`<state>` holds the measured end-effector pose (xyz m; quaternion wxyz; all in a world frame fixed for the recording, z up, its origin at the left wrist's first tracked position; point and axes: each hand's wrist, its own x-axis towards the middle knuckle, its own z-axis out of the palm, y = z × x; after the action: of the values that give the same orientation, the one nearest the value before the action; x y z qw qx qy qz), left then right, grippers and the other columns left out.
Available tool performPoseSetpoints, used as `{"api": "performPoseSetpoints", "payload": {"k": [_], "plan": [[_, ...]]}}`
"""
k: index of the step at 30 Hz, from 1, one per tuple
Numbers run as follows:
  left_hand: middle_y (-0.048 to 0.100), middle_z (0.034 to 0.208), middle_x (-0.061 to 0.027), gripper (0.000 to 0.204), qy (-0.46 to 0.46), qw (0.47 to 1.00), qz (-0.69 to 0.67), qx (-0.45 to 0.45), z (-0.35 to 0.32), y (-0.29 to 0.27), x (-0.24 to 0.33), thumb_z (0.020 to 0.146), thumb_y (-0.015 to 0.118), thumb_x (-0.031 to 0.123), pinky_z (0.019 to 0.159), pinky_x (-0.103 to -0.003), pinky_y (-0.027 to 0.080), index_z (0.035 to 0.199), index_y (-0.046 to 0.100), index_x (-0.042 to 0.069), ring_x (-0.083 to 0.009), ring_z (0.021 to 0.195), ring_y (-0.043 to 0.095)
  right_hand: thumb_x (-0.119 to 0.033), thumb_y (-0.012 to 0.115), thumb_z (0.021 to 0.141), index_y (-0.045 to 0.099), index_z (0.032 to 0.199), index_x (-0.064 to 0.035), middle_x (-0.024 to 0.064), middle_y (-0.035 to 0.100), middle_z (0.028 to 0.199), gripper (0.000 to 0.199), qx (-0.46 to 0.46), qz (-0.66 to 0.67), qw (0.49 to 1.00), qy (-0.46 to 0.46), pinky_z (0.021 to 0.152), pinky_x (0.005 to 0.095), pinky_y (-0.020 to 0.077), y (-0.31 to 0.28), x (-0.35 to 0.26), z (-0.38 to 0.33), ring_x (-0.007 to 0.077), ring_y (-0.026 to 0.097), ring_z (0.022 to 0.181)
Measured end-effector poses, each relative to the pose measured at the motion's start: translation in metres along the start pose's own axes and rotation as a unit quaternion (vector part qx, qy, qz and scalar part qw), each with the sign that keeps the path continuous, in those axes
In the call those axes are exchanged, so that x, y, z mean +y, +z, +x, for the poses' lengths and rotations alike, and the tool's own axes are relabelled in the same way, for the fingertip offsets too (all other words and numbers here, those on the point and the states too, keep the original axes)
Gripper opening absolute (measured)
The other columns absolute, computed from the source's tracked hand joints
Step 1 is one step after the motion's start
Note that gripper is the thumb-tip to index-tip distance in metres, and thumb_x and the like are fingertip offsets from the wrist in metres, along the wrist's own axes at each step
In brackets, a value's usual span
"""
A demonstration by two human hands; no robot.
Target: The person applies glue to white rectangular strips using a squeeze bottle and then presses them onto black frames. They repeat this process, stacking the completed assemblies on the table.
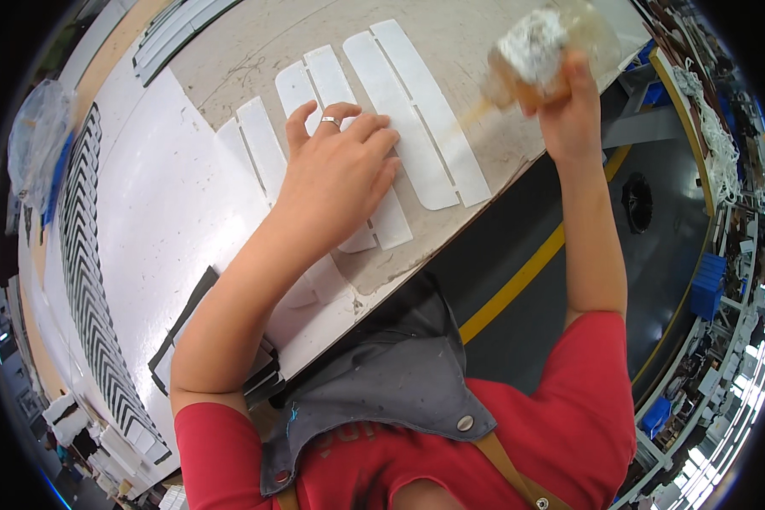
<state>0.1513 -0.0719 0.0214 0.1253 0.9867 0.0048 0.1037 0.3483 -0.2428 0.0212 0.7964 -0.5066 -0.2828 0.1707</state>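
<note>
Head view, looking down: left hand (336, 174) lies flat, fingers spread, pressing on white strips (416, 110) laid side by side on the bench (476, 34), ring on one finger. The strips are long, thin, round-ended cutouts. Right hand (569, 115) is raised at the bench edge, grip closed round a clear bottle (561, 38) with a white rag (531, 42) bunched over it

— What's the room like?
— A workshop. The desk (484, 51) has a worn, stained beige top. The floor (654, 255) below is dark grey with a yellow stripe (518, 280) across it.
— And further off?
— Blue bins (707, 285) on crowded shelves at the right, under bright light.
</note>
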Motion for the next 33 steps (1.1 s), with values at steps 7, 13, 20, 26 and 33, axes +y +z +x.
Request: {"api": "performPoseSetpoints", "payload": {"k": [7, 13, 20, 26, 33], "plan": [[0.060, 0.115, -0.0033, 0.021, -0.007, 1.000, -0.013, -0.008, 0.001, 0.000, -0.001, 0.085, 0.059, 0.017, 0.107, -0.047, 0.016, 0.104, 0.063, 0.009, -0.0259, 0.117, 0.048, -0.032, 0.065, 0.087, 0.057, 0.103, -0.0064, 0.0005, 0.060, 0.081, 0.031, -0.033, -0.148, 0.983, -0.099, 0.047, 0.0205, 0.0440, 0.028, 0.033, 0.089, 0.0072, 0.057, 0.062], [0.059, 0.117, -0.0030, 0.022, -0.014, 1.000, -0.014, -0.017, 0.001, -0.001, 0.000, 0.084, 0.059, 0.018, 0.107, -0.048, 0.016, 0.105, 0.063, 0.010, -0.0261, 0.117, 0.048, -0.030, 0.065, 0.087, 0.055, 0.106, -0.0073, 0.0005, 0.060, 0.084, 0.031, -0.038, -0.180, 0.977, -0.110, 0.048, 0.0203, 0.0447, 0.035, 0.057, 0.114, 0.0069, 0.057, 0.064], [0.059, 0.117, -0.0029, 0.023, -0.014, 1.000, -0.011, -0.015, 0.000, -0.001, 0.000, 0.084, 0.059, 0.018, 0.106, -0.049, 0.017, 0.105, 0.063, 0.010, -0.0260, 0.117, 0.048, -0.031, 0.066, 0.086, 0.056, 0.105, -0.0056, 0.0009, 0.060, 0.082, 0.033, -0.037, -0.180, 0.980, -0.079, 0.045, 0.0208, 0.0428, 0.026, 0.062, 0.112, 0.0073, 0.056, 0.061], [0.060, 0.107, -0.0025, 0.018, 0.005, 0.999, -0.010, 0.033, -0.001, 0.004, 0.000, 0.080, 0.062, 0.016, 0.104, -0.053, 0.021, 0.096, 0.064, 0.008, -0.0256, 0.114, 0.050, -0.029, 0.067, 0.086, 0.057, 0.102, -0.0039, 0.0019, 0.061, 0.080, 0.031, -0.053, -0.181, 0.982, -0.023, 0.044, 0.0211, 0.0424, 0.011, 0.039, 0.078, 0.0077, 0.058, 0.061], [0.061, 0.110, -0.0031, 0.019, 0.007, 1.000, -0.001, 0.023, 0.000, 0.003, 0.001, 0.081, 0.062, 0.016, 0.104, -0.054, 0.021, 0.098, 0.063, 0.008, -0.0265, 0.115, 0.050, -0.040, 0.063, 0.086, 0.053, 0.108, -0.0011, 0.0049, 0.060, 0.091, 0.045, -0.082, -0.215, 0.973, 0.000, 0.048, 0.0246, 0.0449, -0.019, 0.024, 0.036, 0.0118, 0.059, 0.071]]}}
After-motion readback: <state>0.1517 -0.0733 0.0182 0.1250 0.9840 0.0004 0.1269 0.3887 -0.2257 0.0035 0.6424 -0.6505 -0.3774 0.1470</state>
